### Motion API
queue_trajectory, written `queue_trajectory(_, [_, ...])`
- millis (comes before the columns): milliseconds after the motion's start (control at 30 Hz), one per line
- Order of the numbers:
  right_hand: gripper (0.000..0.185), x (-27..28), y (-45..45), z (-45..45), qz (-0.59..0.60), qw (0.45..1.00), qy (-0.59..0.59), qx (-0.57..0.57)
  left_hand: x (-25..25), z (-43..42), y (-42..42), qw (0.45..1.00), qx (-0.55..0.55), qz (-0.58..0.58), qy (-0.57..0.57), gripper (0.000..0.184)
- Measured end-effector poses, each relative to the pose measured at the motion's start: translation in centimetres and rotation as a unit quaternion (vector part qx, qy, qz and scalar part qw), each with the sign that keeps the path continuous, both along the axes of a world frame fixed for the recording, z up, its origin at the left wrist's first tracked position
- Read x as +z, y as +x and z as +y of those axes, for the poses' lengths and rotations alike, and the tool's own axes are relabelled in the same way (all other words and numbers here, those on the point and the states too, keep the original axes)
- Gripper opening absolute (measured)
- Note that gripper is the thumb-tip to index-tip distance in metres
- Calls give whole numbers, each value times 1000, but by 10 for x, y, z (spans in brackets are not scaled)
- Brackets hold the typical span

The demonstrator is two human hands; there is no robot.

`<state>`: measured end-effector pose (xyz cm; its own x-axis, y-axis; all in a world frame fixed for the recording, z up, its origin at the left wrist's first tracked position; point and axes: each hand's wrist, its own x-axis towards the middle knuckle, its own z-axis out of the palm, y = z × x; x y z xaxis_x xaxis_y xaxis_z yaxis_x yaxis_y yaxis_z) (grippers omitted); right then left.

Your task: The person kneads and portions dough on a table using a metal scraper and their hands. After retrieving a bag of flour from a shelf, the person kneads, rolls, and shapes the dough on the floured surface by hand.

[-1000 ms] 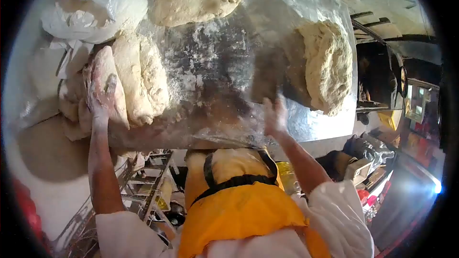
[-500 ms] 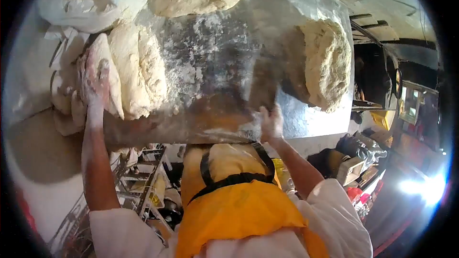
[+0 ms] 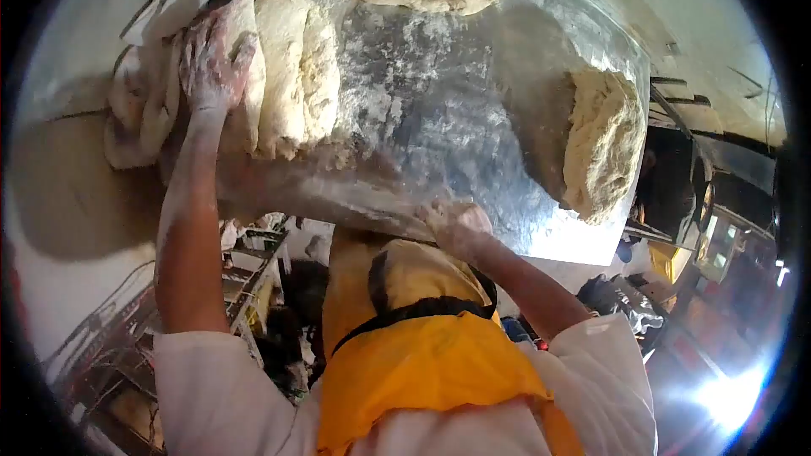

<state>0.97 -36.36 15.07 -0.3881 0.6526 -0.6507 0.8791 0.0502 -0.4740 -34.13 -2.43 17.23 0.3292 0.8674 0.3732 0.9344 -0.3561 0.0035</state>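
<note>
Resting on dough [image 3: 247, 122], floury left hand [image 3: 209, 63]

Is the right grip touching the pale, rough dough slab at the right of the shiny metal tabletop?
No, the right grip is at the near edge of the tabletop, clearly apart from the dough slab.

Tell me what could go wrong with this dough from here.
The dough block on the right lies close to the right edge of the table, so a hard nudge might tip it off. The dough strips by the left hand lie side by side and could stick together. The right hand is at the near edge; sweeping might drop flour onto the apron.
</note>
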Motion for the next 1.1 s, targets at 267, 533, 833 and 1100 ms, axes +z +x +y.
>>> queue_trajectory(267, [40,-9,-3,76,-107,988,66,84,-25,13,-21,996,-41,-78,-12,67])
queue_trajectory(533, [50,1,2,3,104,968,228,29,-30,15,-19,999,-18,-50,-9,69])
queue_trajectory(833, [39,29,-81,120,-122,968,46,214,-26,11,-14,996,53,-3,67,68])
queue_trajectory(1100, [23,22,35,8,-71,968,126,-205,-37,15,-30,988,-39,-148,-29,63])
